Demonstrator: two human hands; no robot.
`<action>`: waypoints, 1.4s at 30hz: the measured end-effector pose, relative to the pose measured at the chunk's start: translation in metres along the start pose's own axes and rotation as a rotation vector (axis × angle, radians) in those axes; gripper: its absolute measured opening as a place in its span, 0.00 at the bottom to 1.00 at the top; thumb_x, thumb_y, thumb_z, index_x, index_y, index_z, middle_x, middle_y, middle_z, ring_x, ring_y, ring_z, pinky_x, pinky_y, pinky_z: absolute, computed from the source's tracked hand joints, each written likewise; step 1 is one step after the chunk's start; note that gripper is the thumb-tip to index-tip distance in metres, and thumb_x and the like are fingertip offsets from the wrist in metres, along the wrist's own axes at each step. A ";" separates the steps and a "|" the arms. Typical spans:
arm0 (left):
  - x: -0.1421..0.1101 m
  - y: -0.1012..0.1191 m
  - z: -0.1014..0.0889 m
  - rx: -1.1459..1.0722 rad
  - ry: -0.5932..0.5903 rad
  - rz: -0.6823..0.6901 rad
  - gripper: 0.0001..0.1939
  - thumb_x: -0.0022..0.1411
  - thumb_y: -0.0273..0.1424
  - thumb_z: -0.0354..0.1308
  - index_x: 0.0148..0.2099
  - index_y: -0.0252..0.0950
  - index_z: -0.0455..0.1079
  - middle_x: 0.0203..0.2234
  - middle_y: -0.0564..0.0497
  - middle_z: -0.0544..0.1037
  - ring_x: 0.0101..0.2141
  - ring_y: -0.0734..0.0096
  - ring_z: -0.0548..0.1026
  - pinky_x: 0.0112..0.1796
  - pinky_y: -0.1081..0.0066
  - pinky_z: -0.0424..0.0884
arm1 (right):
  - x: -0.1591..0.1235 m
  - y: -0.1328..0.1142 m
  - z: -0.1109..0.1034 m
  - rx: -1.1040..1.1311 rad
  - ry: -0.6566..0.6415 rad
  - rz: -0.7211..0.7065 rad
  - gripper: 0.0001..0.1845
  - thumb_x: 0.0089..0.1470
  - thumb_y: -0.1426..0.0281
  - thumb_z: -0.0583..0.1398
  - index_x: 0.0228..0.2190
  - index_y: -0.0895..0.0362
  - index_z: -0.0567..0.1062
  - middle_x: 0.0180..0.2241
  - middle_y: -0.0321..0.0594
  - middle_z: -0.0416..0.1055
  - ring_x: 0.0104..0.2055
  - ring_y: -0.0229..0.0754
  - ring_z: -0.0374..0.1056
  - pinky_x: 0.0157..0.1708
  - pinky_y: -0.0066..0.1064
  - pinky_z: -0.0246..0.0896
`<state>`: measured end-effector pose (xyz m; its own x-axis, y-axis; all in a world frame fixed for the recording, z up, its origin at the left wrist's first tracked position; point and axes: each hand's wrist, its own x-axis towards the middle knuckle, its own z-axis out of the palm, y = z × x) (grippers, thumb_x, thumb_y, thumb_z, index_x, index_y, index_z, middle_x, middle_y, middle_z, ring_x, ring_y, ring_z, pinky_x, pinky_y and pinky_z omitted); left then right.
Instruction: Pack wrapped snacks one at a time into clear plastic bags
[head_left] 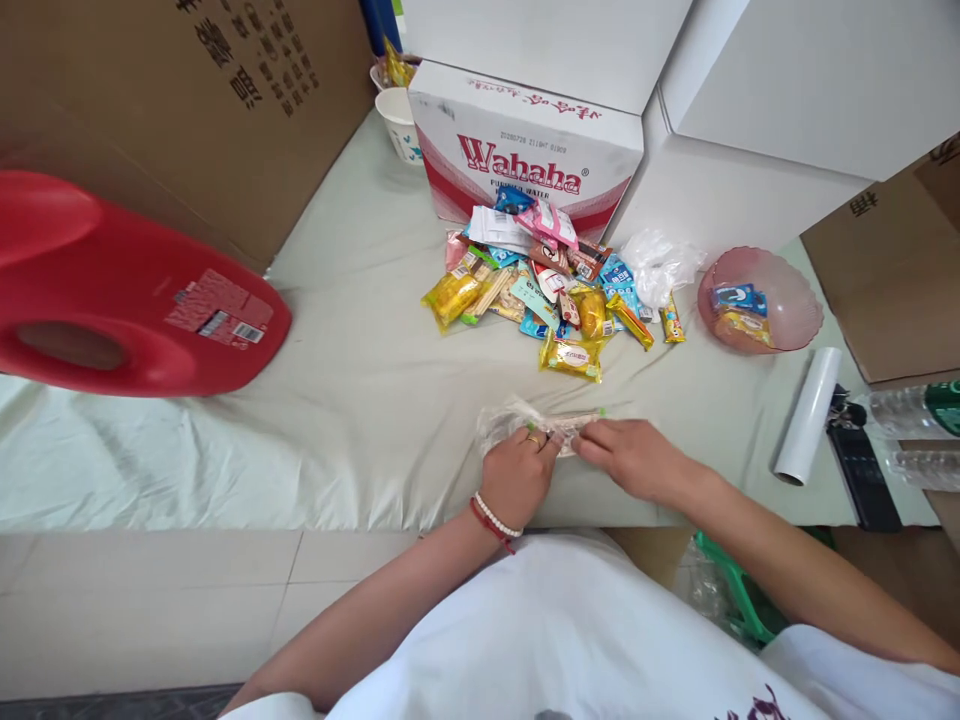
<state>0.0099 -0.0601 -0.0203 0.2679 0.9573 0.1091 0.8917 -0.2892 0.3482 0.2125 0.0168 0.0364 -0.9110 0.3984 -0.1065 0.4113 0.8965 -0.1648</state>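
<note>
Near the table's front edge, my left hand (519, 472) and my right hand (631, 456) meet over a crinkled clear plastic bag (501, 420). A pale, stick-like snack pack (574, 417) with green ends lies in or under the plastic; I cannot tell which. Both hands have their fingers closed on the bag, the left at its middle and the right on its right side. A ring, white beads and a red cord are on the left hand and wrist. Just beyond the hands sits a heap of wrapped snacks (551, 280), with a yellow packet (571, 357) nearest.
A pink bowl (806, 312) holding a few packets stands at right, beside a white roll (808, 418), a black phone-like object (864, 480) and plastic bottles (911, 410). The Wahaba-style carton (450, 130) stands behind; a red jug (142, 300) lies left.
</note>
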 end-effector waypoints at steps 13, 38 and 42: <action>0.001 -0.063 -0.017 -0.430 0.344 -0.313 0.33 0.58 0.42 0.66 0.63 0.37 0.67 0.60 0.38 0.68 0.60 0.48 0.65 0.58 0.47 0.68 | -0.007 -0.017 0.047 0.111 0.089 0.135 0.25 0.70 0.73 0.49 0.63 0.45 0.68 0.36 0.40 0.72 0.36 0.43 0.66 0.34 0.31 0.58; -0.017 -0.026 -0.062 -0.530 -0.083 -0.328 0.08 0.66 0.33 0.57 0.35 0.38 0.75 0.25 0.54 0.75 0.28 0.70 0.74 0.31 0.72 0.68 | -0.015 -0.041 0.042 0.337 0.144 0.247 0.30 0.64 0.78 0.55 0.63 0.44 0.69 0.45 0.44 0.70 0.46 0.49 0.65 0.47 0.42 0.63; 0.012 -0.005 -0.046 -0.707 -0.122 -0.282 0.13 0.67 0.29 0.52 0.45 0.36 0.78 0.35 0.49 0.81 0.36 0.67 0.78 0.40 0.69 0.74 | -0.011 -0.043 0.039 0.392 0.220 0.239 0.24 0.64 0.77 0.56 0.57 0.49 0.75 0.46 0.46 0.71 0.47 0.50 0.65 0.48 0.45 0.65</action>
<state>-0.0084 -0.0472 0.0216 0.1405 0.9769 -0.1612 0.4980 0.0710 0.8643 0.2062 -0.0341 0.0063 -0.7574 0.6528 0.0159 0.5508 0.6517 -0.5215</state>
